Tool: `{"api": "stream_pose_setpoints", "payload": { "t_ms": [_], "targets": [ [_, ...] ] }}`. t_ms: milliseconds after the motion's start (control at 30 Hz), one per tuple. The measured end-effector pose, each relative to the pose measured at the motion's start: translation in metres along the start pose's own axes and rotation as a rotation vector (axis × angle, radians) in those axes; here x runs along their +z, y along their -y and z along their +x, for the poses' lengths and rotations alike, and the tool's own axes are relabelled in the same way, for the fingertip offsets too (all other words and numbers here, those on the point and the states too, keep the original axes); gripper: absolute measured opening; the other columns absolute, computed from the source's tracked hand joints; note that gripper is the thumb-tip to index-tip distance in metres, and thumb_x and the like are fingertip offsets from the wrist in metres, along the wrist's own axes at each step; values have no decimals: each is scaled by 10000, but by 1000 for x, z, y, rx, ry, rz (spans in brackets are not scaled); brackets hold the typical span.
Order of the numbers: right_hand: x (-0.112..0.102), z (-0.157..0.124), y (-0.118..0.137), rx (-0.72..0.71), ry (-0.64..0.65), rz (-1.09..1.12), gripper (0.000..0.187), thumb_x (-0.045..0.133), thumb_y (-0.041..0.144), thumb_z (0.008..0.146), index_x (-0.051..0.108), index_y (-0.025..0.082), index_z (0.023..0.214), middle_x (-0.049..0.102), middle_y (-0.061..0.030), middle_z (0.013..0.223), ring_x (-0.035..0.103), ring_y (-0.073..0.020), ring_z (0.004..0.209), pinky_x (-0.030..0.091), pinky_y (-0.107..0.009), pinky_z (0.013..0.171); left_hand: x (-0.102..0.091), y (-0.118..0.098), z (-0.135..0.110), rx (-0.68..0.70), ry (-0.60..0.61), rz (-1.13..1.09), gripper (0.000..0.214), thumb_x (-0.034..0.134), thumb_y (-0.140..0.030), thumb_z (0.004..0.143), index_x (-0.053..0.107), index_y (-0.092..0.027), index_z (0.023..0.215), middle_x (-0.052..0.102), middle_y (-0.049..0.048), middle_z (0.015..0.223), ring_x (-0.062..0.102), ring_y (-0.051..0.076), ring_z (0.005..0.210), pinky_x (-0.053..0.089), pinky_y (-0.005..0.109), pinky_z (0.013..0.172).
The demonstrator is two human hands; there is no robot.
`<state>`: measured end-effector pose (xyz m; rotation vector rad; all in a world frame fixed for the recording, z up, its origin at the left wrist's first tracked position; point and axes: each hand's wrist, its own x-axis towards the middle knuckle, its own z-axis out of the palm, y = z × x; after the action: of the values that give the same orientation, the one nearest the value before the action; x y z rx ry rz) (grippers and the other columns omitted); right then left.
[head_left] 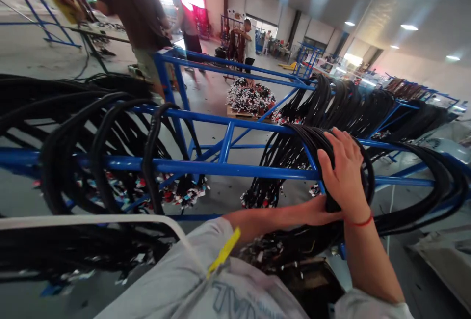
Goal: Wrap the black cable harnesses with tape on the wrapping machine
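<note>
A thick bundle of black cables [312, 137] hangs over the rail of a blue metal rack [221, 166]. My right hand [344, 174] lies on top of this bundle, fingers spread and curved round it. My left hand [320, 211] reaches under the same bundle from the left; its fingers are hidden behind the cables and my right wrist. A red thread circles my right wrist. More black cable bundles [91, 152] with coloured connector ends drape over the rack to the left.
Further bundles [353, 98] hang on the rack at the right rear. A pile of connectors sits on a pallet [250, 98] beyond the rack. Other people [140, 14] stand in the background. A white tube [110, 220] and yellow tag [224, 251] cross my chest.
</note>
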<state>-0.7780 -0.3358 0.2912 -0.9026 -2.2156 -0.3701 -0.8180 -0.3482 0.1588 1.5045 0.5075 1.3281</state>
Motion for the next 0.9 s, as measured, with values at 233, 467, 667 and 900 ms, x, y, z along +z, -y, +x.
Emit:
{"api": "stream_pose_setpoints", "payload": {
  "t_ms": [233, 467, 667, 900],
  "targets": [
    [24, 1, -26, 33, 77, -126, 467, 391, 429, 977, 548, 180, 1340, 628, -135, 1245, 544, -306, 1199, 431, -466, 996, -62, -62, -98, 25, -291, 312, 358, 465, -388, 967, 562, -140, 1206, 671, 117, 1085, 624, 203, 1003, 475, 344, 948],
    [30, -13, -2, -159, 65, -100, 386, 383, 364, 974, 631, 211, 1227, 578, -104, 1334, 433, -297, 1321, 279, -546, 1092, -74, -120, -110, -77, -296, -244, 439, 504, -592, 904, 513, -153, 900, 393, -55, 628, 413, 81, 552, 423, 215, 587],
    [22, 1, -47, 42, -105, -193, 401, 353, 414, 971, 698, 216, 1022, 644, -108, 1238, 372, -386, 1356, 106, -682, 1084, -102, -197, -156, 108, -128, -662, 413, 575, -546, 881, 415, -195, 733, 212, -109, 502, 120, 36, 372, 130, 168, 365],
    [3, -37, 92, 408, 299, 554, 398, 555, 574, 843, 713, 215, 910, 716, -72, 843, 681, -276, 794, 547, -380, 709, -86, -73, -168, -440, 4, -304, 505, 710, -591, 707, 448, -186, 558, 337, -54, 464, 269, 68, 417, 236, 226, 408]
  ]
}}
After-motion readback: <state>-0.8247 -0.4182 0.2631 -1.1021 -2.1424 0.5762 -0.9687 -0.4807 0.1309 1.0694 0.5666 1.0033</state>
